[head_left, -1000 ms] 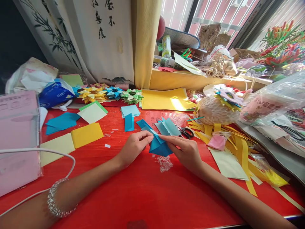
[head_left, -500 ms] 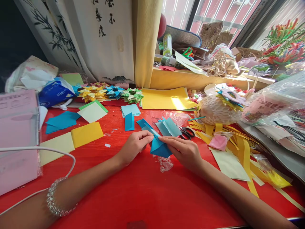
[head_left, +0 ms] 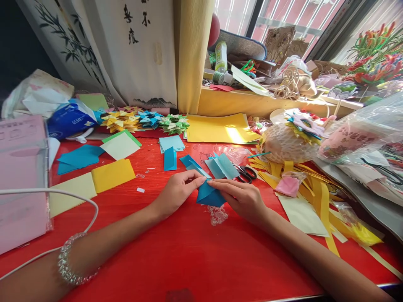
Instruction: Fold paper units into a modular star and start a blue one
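folded blue paper piece [head_left: 209, 195]: on red table [head_left: 189, 251], pinched at its top corner between left hand [head_left: 176, 192] and right hand [head_left: 242, 197], fingertips meeting; black scissors [head_left: 245, 173] just behind right hand; blue paper stack [head_left: 171, 144] farther back

Black-handled scissors [head_left: 246, 173] lie on the red table [head_left: 189, 256] beside loose blue folded pieces [head_left: 222, 166] — further back, yellow sheets [head_left: 220, 129], paper stars [head_left: 147, 119] and a glue bottle [head_left: 221, 56].
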`<state>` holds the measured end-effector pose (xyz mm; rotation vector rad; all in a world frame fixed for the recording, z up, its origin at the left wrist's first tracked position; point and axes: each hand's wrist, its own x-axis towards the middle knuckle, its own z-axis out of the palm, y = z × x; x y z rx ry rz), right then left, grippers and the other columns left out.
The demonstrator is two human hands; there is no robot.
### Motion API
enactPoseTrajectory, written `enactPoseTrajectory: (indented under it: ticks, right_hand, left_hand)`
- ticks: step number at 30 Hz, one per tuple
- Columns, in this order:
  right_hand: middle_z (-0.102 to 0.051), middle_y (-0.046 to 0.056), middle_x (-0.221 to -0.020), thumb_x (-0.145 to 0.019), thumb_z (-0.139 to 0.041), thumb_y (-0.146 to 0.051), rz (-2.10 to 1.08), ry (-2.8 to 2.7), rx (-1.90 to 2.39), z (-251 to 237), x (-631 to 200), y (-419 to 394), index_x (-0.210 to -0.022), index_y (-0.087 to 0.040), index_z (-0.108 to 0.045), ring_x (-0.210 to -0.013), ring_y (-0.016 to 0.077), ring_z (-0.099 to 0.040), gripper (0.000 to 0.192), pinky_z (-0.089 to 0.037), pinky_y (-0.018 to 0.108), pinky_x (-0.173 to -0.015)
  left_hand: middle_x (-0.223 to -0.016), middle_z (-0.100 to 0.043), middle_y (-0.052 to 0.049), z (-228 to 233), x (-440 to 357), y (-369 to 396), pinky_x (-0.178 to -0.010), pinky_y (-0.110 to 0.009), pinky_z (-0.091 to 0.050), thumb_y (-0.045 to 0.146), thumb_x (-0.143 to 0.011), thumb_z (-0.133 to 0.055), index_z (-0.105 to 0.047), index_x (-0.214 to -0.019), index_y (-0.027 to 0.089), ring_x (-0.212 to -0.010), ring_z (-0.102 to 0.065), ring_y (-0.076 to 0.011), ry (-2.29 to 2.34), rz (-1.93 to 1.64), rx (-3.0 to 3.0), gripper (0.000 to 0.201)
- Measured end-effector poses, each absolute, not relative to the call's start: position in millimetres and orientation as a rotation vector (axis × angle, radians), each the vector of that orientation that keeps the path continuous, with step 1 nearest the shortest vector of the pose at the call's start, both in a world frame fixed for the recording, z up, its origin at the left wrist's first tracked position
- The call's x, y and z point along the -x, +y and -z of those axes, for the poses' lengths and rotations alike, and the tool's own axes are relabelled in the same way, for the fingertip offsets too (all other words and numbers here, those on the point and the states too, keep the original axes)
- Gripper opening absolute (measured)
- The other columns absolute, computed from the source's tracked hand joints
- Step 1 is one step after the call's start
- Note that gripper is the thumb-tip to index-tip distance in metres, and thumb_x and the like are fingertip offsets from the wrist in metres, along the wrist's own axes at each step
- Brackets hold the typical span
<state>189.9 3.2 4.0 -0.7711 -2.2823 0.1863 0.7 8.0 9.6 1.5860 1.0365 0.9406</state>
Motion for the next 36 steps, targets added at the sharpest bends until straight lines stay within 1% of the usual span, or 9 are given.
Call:
enactPoseTrajectory:
  ticks: [3, 7, 9, 11, 14, 16, 18, 26, 36]
  right_hand:
    - [-0.066, 0.005, -0.099, -0.084, -0.044, -0.016, -0.457, -2.218, 0.832, -11, -189, 3, -0.100, -0.021, -0.064, -0.090, 0.0151, -0.063, 0.027, -0.052, 0.025, -0.078]
    - [-0.065, 0.006, -0.099, -0.085, -0.046, -0.032, -1.082, -1.861, 1.033, -17, -187, 4, -0.112, -0.019, -0.058, -0.095, 0.0185, -0.059, 0.033, -0.049, 0.028, -0.077]
    - [-0.066, 0.005, -0.090, -0.084, -0.046, -0.039, -1.256, -1.740, 1.121, -16, -185, 5, -0.108, -0.017, -0.061, -0.088, 0.0185, -0.059, 0.036, -0.047, 0.026, -0.071]
    - [-0.063, 0.002, -0.074, -0.081, -0.048, -0.044, -1.339, -1.733, 1.182, -15, -182, 5, -0.095, -0.014, -0.066, -0.071, 0.0150, -0.056, 0.037, -0.043, 0.023, -0.060]
    - [-0.047, -0.002, -0.055, -0.079, -0.049, -0.047, -1.398, -1.760, 1.220, -14, -179, 4, -0.079, -0.011, -0.066, -0.051, 0.0080, -0.038, 0.041, -0.028, 0.021, -0.047]
    - [-0.038, -0.003, -0.052, -0.078, -0.049, -0.049, -1.399, -1.779, 1.214, -15, -178, 3, -0.069, -0.010, -0.063, -0.050, 0.0067, -0.028, 0.042, -0.020, 0.021, -0.045]
    - [-0.034, -0.003, -0.053, -0.077, -0.049, -0.051, -1.408, -1.790, 1.198, -16, -177, 3, -0.066, -0.011, -0.060, -0.051, 0.0067, -0.025, 0.043, -0.017, 0.022, -0.045]
    - [-0.032, -0.003, -0.055, -0.074, -0.053, -0.051, -1.467, -1.750, 1.212, -10, -179, 5, -0.058, -0.011, -0.052, -0.051, 0.0065, -0.024, 0.043, -0.019, 0.022, -0.046]
    - [-0.043, -0.003, -0.055, -0.072, -0.059, -0.043, -1.382, -1.697, 1.209, -18, -184, 11, -0.067, -0.010, -0.061, -0.052, 0.0070, -0.034, 0.034, -0.025, 0.021, -0.048]
  left_hand:
    - [-0.071, -0.055, 0.001, -10, 0, 8, -0.063, -0.020, -0.038, 0.036, -0.082, -0.045, -0.057, -0.073, 0.016, -0.068, -0.048, -0.0109, 1.031, -0.953, -1.672, 0.025]
    - [-0.075, -0.058, 0.000, -8, 1, 8, -0.065, -0.021, -0.039, 0.038, -0.083, -0.043, -0.058, -0.077, 0.016, -0.071, -0.050, -0.0124, 1.041, -0.916, -1.753, 0.027]
    - [-0.076, -0.058, 0.000, -7, 1, 8, -0.066, -0.021, -0.039, 0.039, -0.083, -0.043, -0.059, -0.078, 0.016, -0.072, -0.051, -0.0129, 1.031, -0.904, -1.784, 0.028]
    - [-0.075, -0.058, 0.000, -7, 1, 7, -0.065, -0.021, -0.040, 0.038, -0.083, -0.043, -0.059, -0.077, 0.016, -0.072, -0.052, -0.0130, 1.028, -0.903, -1.814, 0.028]
    - [-0.073, -0.058, 0.000, -7, 1, 6, -0.063, -0.021, -0.039, 0.037, -0.083, -0.043, -0.059, -0.075, 0.017, -0.070, -0.052, -0.0127, 1.034, -0.910, -1.845, 0.027]
    - [-0.072, -0.058, 0.000, -7, 1, 6, -0.062, -0.021, -0.039, 0.036, -0.083, -0.043, -0.059, -0.074, 0.016, -0.069, -0.051, -0.0125, 1.039, -0.915, -1.863, 0.027]
    - [-0.071, -0.058, 0.000, -7, 0, 5, -0.061, -0.021, -0.039, 0.035, -0.083, -0.043, -0.060, -0.075, 0.016, -0.068, -0.051, -0.0124, 1.042, -0.915, -1.879, 0.026]
    - [-0.071, -0.058, 0.000, -8, 1, 5, -0.059, -0.020, -0.037, 0.035, -0.083, -0.044, -0.060, -0.073, 0.017, -0.067, -0.049, -0.0120, 1.085, -0.915, -1.887, 0.026]
    - [-0.067, -0.051, 0.001, -10, 1, 5, -0.055, -0.020, -0.035, 0.040, -0.081, -0.044, -0.058, -0.072, 0.016, -0.062, -0.043, -0.0103, 1.118, -1.031, -1.693, 0.029]
